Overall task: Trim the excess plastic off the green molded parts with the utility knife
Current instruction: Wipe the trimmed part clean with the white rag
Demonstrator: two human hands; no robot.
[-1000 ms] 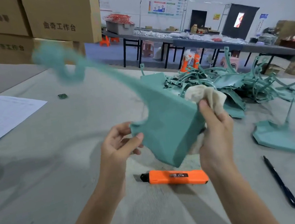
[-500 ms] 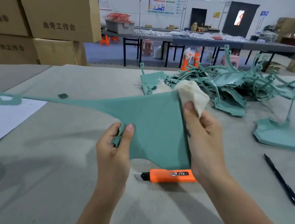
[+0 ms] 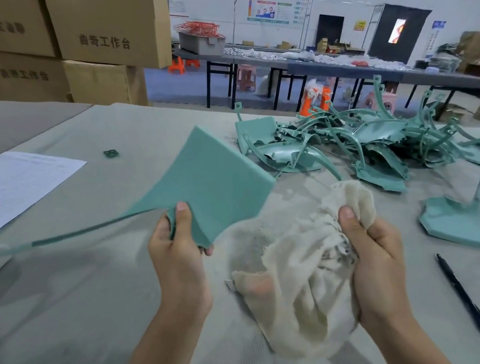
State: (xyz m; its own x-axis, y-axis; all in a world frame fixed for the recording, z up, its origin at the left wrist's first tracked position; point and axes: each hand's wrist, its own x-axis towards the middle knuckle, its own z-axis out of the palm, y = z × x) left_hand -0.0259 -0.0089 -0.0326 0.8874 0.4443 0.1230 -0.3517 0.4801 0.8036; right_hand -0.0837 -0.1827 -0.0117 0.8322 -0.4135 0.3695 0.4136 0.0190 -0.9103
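My left hand (image 3: 177, 252) pinches the lower corner of a flat green molded part (image 3: 214, 182), held above the table with its long thin stem running out to the left. My right hand (image 3: 373, 258) grips a bunched cream cloth (image 3: 294, 291), which hangs down over the spot where the orange utility knife lay. The knife is almost wholly hidden; only a bit of its tip (image 3: 229, 284) pokes out at the cloth's left edge. A heap of green molded parts (image 3: 359, 137) lies at the back right of the table.
One green part with a stem (image 3: 457, 222) lies on the right, and a black pen (image 3: 464, 295) lies nearer. A small green scrap (image 3: 110, 153) and a printed sheet (image 3: 5, 187) lie on the left. Cardboard boxes (image 3: 107, 34) stand behind the table.
My right hand has let go of the green part and dropped with the cloth, which now covers the knife. My left hand alone holds the part, turned up and leftward.
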